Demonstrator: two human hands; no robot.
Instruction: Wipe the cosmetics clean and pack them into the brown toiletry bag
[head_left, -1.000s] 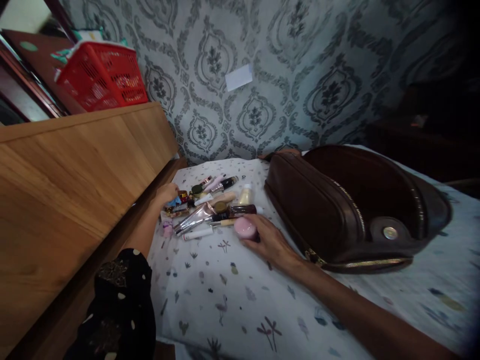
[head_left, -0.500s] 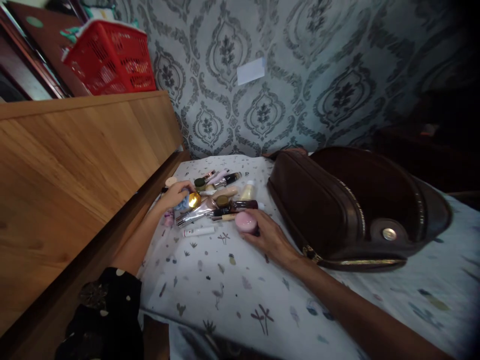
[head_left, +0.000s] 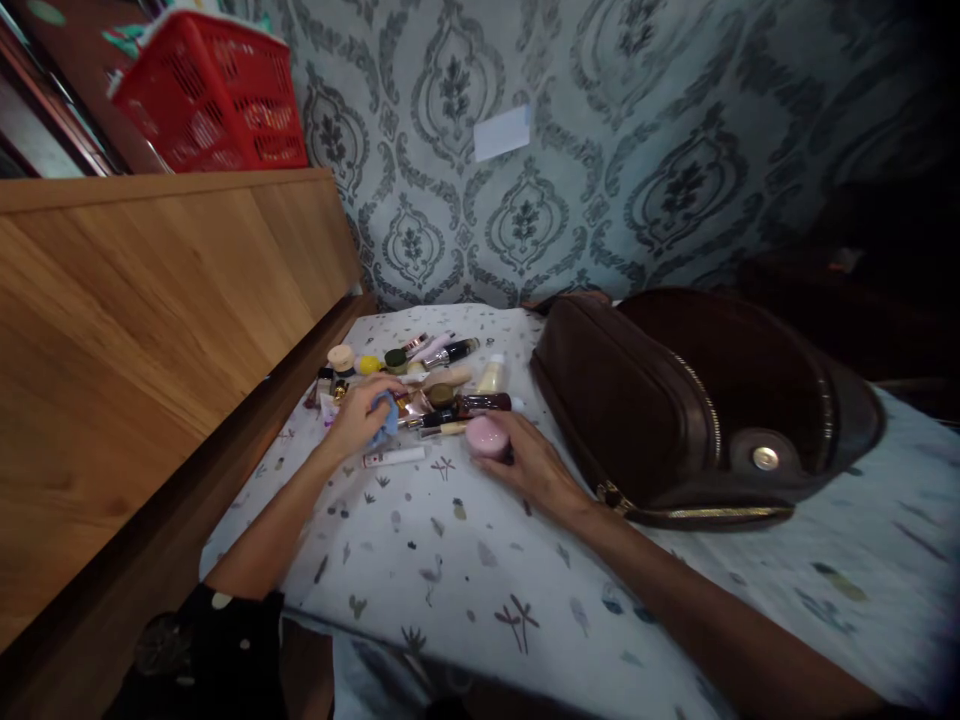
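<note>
On the near side of the scattered cosmetics [head_left: 442,378], a white tube [head_left: 394,457] lies with its long axis running left to right, its right end slightly farther off. The left hand [head_left: 358,418] is the nearer one to it, just beyond its left part.

The right hand [head_left: 536,465] curls narrowly around the right side of a pink jar [head_left: 486,437], thumb on the near side, fingers beyond. The jar therefore lies directly left of that palm, between the two hands but well apart from the left one; being round, it shows no long axis. Whether its base rests on the printed sheet [head_left: 465,560] I cannot tell.

The left hand's fingers are bunched on a crumpled blue cloth [head_left: 385,418], at the near-left edge of the cosmetics. Just beyond the jar, a dark bottle [head_left: 484,402] lies left to right. To the right, beyond the right hand, the brown bag [head_left: 622,400] gapes open.
</note>
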